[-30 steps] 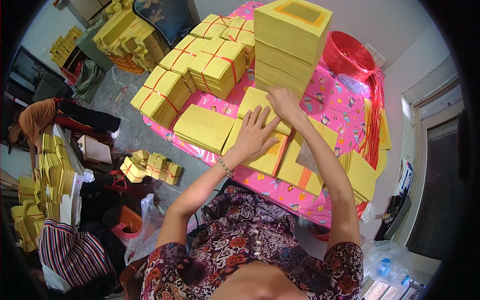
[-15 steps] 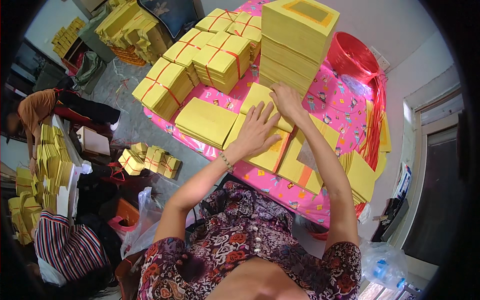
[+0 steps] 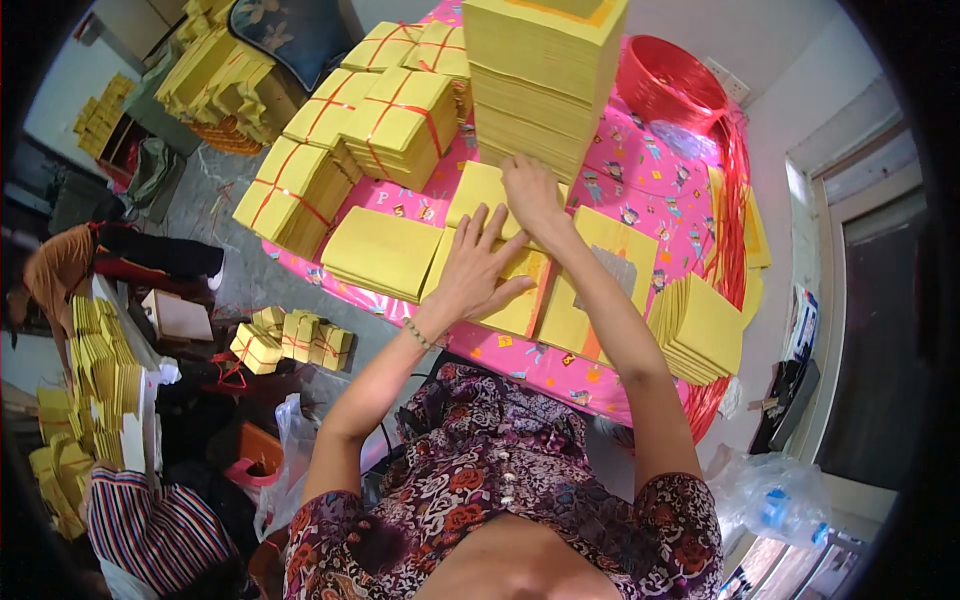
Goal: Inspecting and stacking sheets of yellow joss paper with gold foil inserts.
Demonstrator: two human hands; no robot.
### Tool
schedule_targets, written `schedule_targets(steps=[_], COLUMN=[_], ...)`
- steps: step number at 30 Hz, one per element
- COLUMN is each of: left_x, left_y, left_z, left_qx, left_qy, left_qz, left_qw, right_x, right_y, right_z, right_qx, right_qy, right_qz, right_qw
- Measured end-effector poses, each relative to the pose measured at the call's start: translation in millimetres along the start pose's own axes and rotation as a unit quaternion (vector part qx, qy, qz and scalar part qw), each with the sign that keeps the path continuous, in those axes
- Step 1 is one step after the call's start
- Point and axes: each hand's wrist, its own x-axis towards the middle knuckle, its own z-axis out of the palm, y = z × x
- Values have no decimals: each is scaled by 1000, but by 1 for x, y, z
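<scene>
Fingers spread, my left hand (image 3: 472,270) lies flat on a yellow paper sheet (image 3: 523,308) with an orange band near its right edge. My right hand (image 3: 532,198) has its fingers curled down at the far part of the same paper, by a folded-over yellow flap (image 3: 478,188); its fingertips are partly hidden. To the left sits a low pile of folded yellow paper (image 3: 380,250). Another yellow sheet with a grey patch (image 3: 606,276) lies under my right forearm. Just beyond my right hand rises a tall stack of yellow paper (image 3: 540,90).
Yellow bundles tied with red ribbon (image 3: 400,115) stand at the far left of the pink tablecloth (image 3: 510,362). A red basin (image 3: 672,82) and hanging red ribbons (image 3: 733,200) are at the right, near a fanned yellow pile (image 3: 700,325). Two other people are at the left.
The view has shifted, so the table appears farther left. Both hands keep nearly the same places on the paper, the right one's fingers looking a little more curled.
</scene>
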Motion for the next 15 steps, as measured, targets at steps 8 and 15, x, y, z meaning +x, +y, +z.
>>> schedule_targets(steps=[8,15], left_x=[0,0], left_y=[0,2], left_z=[-2,1], left_qx=[-14,-4], left_qy=[-3,-7], left_qz=[0,3], left_qw=[1000,1000], right_x=[0,0], right_y=[-5,-6], right_z=[-3,-6], right_qx=[13,21], right_qy=[-9,-21], right_qz=[15,17], right_qw=[1000,999])
